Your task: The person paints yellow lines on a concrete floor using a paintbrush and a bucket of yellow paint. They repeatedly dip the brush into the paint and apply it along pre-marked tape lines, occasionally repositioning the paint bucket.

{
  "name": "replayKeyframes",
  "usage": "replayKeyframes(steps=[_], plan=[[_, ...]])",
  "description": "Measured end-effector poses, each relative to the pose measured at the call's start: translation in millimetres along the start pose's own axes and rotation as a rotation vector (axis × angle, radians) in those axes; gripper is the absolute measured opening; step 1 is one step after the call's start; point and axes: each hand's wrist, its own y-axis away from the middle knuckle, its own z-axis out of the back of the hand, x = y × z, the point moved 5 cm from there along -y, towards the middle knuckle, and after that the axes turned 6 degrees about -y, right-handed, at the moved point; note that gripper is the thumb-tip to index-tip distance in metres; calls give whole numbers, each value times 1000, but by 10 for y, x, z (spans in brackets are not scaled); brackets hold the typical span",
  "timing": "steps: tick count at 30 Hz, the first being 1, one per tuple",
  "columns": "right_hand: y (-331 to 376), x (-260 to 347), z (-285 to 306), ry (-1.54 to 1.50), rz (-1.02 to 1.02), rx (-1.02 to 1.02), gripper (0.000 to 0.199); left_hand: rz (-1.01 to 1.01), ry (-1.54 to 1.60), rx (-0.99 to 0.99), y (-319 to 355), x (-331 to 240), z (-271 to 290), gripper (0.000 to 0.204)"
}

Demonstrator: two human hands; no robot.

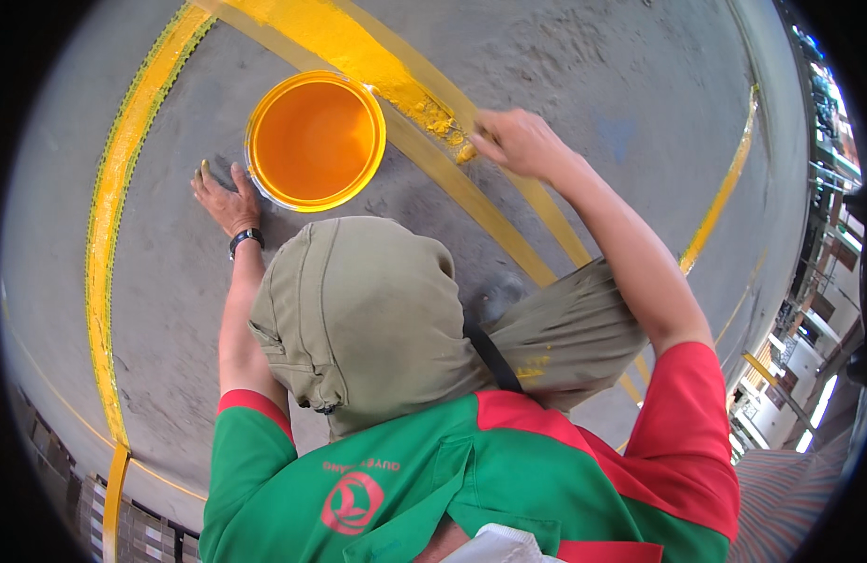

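Note:
My right hand is closed, slightly blurred, over the wet end of a yellow painted stripe. It grips what looks like a small paintbrush; only the yellow-coated tip shows, and the fingers hide its handle. Tan masking tape runs along both sides of the stripe and continues past the paint toward my knees. A round bucket with yellow-orange paint inside stands left of the stripe. Beside it, my left hand rests on the grey floor with fingers spread, the thumb close against the bucket's wall. Yellow paint marks one fingertip.
Another yellow stripe with ragged green-yellow edges curves down the left. A further yellow line lies at the right. My bent knees in olive trousers fill the middle. Stacked items and structures stand beyond the floor at the far right.

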Motion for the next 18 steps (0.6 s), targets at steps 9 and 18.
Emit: replayKeyframes(steps=[9, 18], plan=[[-1537, 304, 82, -210, 179, -545, 26, 32, -13, 13, -2, 30, -27, 69], [499, -73, -204, 148, -128, 195, 26, 22, -2, -12, 1, 25, -14, 69]])
